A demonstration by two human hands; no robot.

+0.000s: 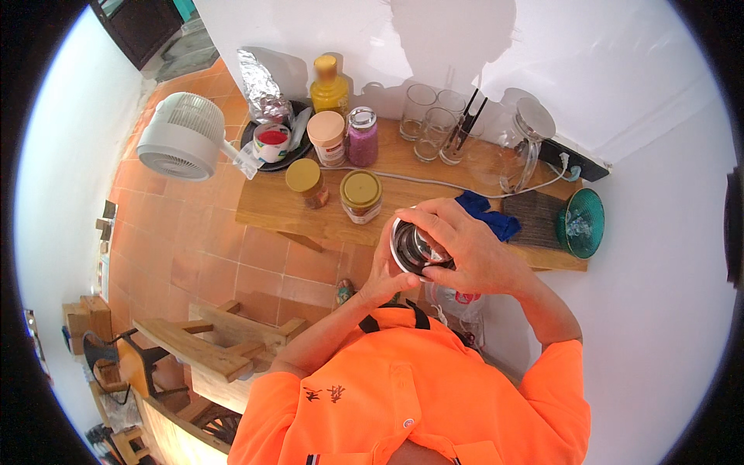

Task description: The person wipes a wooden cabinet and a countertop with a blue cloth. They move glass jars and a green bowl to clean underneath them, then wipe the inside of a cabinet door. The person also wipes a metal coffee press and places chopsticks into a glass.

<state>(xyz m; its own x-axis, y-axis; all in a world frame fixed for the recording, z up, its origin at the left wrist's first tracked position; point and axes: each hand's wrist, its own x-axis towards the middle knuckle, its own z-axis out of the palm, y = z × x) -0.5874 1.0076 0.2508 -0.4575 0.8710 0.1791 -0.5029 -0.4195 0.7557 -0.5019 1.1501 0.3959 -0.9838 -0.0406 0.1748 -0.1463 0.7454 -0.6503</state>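
Note:
In front of my chest, at the near edge of the wooden table, both hands are on a round container (408,246) with a shiny silver rim and dark rings on top. Fingers of my left hand (380,280) wrap its left side. My right hand (487,252) curls over its top and right side, fingertips bent down onto it. Beneath that palm something clear and shiny shows, but I cannot tell whether it is a separate lid. Just beyond stands a gold-lidded jar (361,197), with another gold-lidded jar (308,184) to its left. A dark blue cloth (488,216) lies behind my right hand.
On the wooden table (267,203) are a pink-lidded jar (327,139), a purple jar (362,139), a yellow bottle (329,89), drinking glasses (434,136), a glass pitcher (508,151) and a green bowl (581,223). A white fan (182,136) stands left; a cable crosses the tabletop.

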